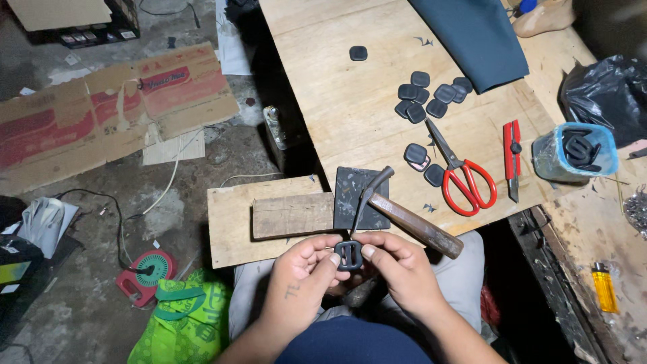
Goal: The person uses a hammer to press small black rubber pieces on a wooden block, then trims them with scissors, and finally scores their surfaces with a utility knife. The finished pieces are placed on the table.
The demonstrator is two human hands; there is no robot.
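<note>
The person holds one small black buckle [349, 255] between both hands, just in front of the dark metal plate [359, 197] that serves here as the landmark. The left hand [300, 280] pinches the buckle's left edge between thumb and fingers, and the right hand [397, 269] pinches its right edge the same way, so the two hands are drawn together and both closed on that single piece, above the person's lap.

A hammer [404, 216] with a wooden handle lies across the plate, its head on the plate's upper right corner and its handle running down to the right. Just left of the plate sits a wooden block [292, 214] on a pale board.

Beyond the plate, on the plywood bench [337, 94], a cluster of black rounded-square pieces [431, 98] lies together, with one more apart farther up and two near the red-handled scissors [465, 178] to the plate's right. A red utility knife [512, 158] lies past the scissors, and beyond it a blue cup [574, 154] holds more dark buckles.

Judging by this spread, some buckles are already in the cup, while a dozen or so loose pieces on the bench look not yet handled; the work seems partway through, with this piece currently in hand.
</note>
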